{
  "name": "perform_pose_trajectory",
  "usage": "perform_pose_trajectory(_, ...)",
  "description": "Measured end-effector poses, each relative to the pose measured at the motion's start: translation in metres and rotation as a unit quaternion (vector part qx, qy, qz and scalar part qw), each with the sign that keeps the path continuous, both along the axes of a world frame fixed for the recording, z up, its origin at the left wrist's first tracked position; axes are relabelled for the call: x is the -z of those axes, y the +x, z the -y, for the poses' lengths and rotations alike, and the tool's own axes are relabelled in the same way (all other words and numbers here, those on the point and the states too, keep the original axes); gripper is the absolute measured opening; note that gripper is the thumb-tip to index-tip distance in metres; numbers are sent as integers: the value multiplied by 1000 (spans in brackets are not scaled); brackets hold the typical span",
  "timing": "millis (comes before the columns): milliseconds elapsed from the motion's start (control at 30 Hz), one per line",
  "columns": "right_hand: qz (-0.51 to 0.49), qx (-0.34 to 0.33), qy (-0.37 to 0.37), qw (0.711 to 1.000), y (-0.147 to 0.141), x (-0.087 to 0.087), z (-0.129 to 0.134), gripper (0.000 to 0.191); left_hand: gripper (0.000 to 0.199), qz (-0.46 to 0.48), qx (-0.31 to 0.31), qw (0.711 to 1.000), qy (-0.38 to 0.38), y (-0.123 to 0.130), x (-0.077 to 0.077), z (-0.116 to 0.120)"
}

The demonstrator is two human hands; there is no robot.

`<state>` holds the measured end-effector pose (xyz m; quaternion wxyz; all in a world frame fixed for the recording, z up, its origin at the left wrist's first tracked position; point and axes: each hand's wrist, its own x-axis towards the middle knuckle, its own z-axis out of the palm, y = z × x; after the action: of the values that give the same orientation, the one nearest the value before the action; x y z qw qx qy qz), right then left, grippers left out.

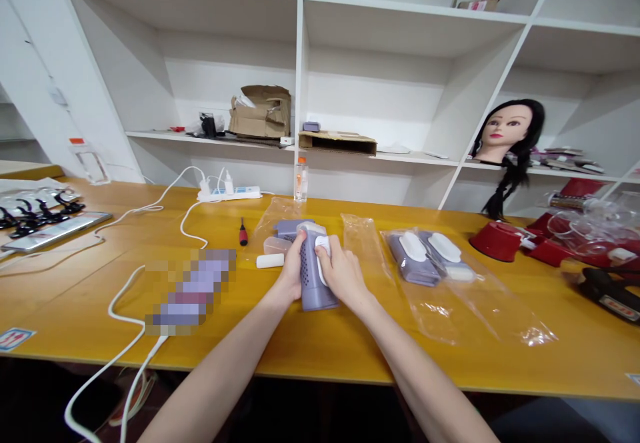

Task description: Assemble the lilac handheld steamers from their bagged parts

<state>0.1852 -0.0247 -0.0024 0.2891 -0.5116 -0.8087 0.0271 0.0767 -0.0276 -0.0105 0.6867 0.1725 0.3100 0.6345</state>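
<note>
Between my hands stands a purple-grey plastic housing (313, 283) with rows of small holes on one side and a white oval piece on its face. My left hand (291, 266) is wrapped round its left side, thumb near the top. My right hand (343, 270) closes on its right side, with the thumb on the white piece. Just behind, partly hidden, lies another purple-grey part (287, 228). A white cylindrical piece (270, 261) and a clear pinkish cup-like part (277, 246) lie beside my left hand. Two similar purple-grey housings (419, 260) rest in clear plastic bags on the right.
A red-and-black screwdriver (243, 233), a blurred-out phone (195, 290) and white cables lie left. A power strip (230, 194) and a clear bottle (301, 180) stand at the back. Red cups (495, 242) and a black tool (613, 296) are far right. Shelves rise behind the table.
</note>
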Motion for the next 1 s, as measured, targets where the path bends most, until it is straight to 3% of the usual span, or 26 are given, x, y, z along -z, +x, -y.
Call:
perform_pose_trajectory(133,-80,-21,-5,997,5,-8,-13,35,35,-3,9,998,59,5,-1,3)
perform_pose_trajectory(200,-98,-32,-21,994,6,-13,-18,35,35,-6,16,999,45,11,-1,5)
perform_pose_trajectory(333,-65,9,-46,997,2,-19,-19,39,35,-12,-10,999,31,17,1,8)
perform_pose_trajectory(467,-51,-3,-16,999,-4,-16,-13,36,33,-14,-46,999,22,12,0,6)
perform_pose_trajectory(633,-100,-21,-24,994,-8,-8,-12,36,32,-18,-39,999,22,2,-4,3)
perform_pose_trajectory(767,-191,-63,-26,979,-2,-5,-9,43,35,-16,-7,999,35,-4,-8,2)
perform_pose_trajectory(900,-179,-71,-4,981,0,-4,0,62,41,-2,-9,998,68,-6,-7,0)
perform_pose_trajectory(1000,-174,-41,-5,984,-4,-2,4,62,39,-8,-31,996,86,-4,-4,1)
